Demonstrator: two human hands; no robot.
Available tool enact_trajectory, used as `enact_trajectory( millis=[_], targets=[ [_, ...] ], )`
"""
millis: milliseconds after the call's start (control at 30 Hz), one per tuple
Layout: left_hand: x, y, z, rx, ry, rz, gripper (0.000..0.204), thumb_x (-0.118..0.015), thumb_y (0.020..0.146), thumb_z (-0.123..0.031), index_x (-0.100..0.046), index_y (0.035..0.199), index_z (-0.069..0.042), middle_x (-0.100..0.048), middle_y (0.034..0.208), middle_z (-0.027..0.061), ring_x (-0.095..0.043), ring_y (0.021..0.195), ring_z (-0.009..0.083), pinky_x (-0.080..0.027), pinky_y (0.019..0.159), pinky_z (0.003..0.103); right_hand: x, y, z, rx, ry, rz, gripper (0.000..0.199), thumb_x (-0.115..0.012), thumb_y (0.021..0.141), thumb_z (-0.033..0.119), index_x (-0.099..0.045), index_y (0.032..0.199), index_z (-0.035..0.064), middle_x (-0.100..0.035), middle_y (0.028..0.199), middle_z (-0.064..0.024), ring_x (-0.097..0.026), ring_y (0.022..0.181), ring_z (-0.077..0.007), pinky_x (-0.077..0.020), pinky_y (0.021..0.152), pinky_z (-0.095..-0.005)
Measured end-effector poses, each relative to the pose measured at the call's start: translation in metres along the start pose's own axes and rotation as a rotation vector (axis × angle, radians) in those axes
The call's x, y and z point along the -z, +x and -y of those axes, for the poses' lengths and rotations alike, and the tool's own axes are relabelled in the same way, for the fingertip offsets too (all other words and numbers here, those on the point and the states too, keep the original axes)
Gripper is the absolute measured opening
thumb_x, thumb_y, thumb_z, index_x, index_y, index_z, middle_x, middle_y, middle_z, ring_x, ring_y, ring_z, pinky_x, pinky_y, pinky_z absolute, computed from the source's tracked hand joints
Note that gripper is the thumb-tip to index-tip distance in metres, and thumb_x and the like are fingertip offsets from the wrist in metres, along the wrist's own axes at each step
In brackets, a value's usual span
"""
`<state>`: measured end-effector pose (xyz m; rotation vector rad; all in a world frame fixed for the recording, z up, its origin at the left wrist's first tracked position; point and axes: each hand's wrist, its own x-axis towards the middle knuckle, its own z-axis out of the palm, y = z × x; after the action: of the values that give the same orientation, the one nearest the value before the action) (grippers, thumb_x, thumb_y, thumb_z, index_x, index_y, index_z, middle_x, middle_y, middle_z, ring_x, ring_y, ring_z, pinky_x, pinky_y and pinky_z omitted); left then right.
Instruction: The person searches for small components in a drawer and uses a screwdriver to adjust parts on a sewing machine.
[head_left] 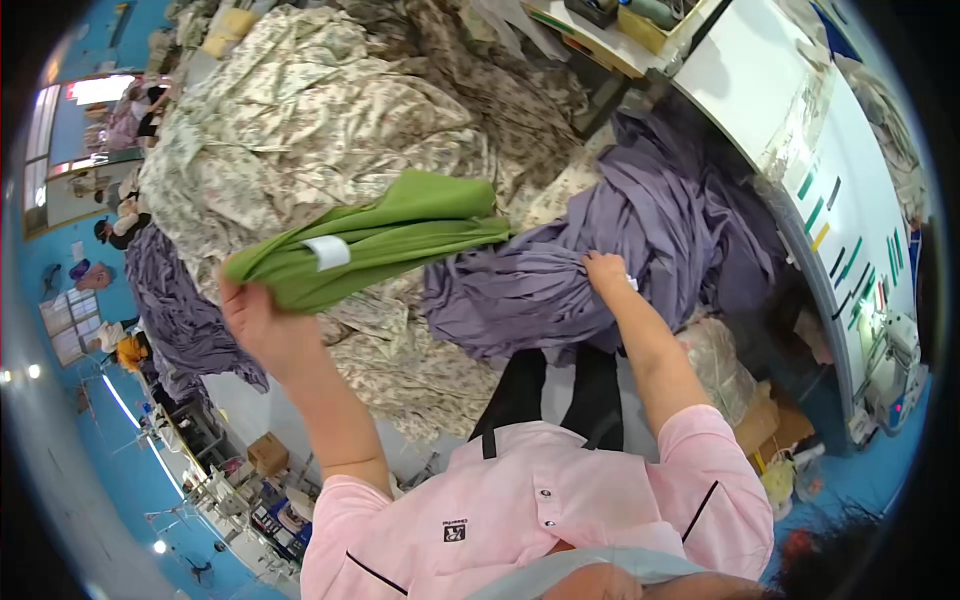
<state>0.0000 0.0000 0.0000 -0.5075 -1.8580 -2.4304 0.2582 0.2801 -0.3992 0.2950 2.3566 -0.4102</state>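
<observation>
A length of green cloth with a white label near its left end stretches out in front of me. My left hand is closed on that end and looks slightly blurred. The cloth's far end narrows beside the heap of purple cloth. On the right, my right hand grips a gathered fold of the purple cloth, its fingers pressed into the fabric. Beneath the green cloth lies a big pile of cream floral fabric.
A white table with a sewing machine curves along the right. Another purple cloth heap lies on the left. A cardboard box and machines stand at lower left. A plastic-wrapped bundle is by my right arm. People work at the far left.
</observation>
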Motion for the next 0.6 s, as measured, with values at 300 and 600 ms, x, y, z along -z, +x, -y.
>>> enact_trajectory(
  millis=[300, 600],
  targets=[
    [-0.013, 0.046, -0.088, 0.07, -0.102, 0.183, 0.023, -0.054, 0.09, -0.003, -0.057, 0.113, 0.0, -0.062, 0.108, 0.0127, -0.059, 0.099, 0.0242, -0.049, 0.087, 0.038, 0.077, -0.134, 0.071, -0.072, 0.361, -0.271, 0.054, -0.058, 0.076, 0.013, -0.05, 0.129, 0.0225, -0.052, 0.126, -0.013, -0.063, 0.098, -0.0365, -0.0515, 0.082, -0.0473],
    [-0.068, 0.025, -0.093, 0.118, -0.037, 0.16, 0.026, -0.061, 0.091, -0.012, -0.056, 0.115, -0.003, -0.06, 0.113, 0.0086, -0.058, 0.102, 0.0222, -0.049, 0.089, 0.038, -0.125, -0.307, 0.033, -0.222, 1.16, -0.428, 0.077, -0.069, 0.067, 0.026, -0.043, 0.138, 0.0101, -0.059, 0.121, -0.0209, -0.058, 0.11, -0.0355, -0.0461, 0.095, -0.0391]
  ],
)
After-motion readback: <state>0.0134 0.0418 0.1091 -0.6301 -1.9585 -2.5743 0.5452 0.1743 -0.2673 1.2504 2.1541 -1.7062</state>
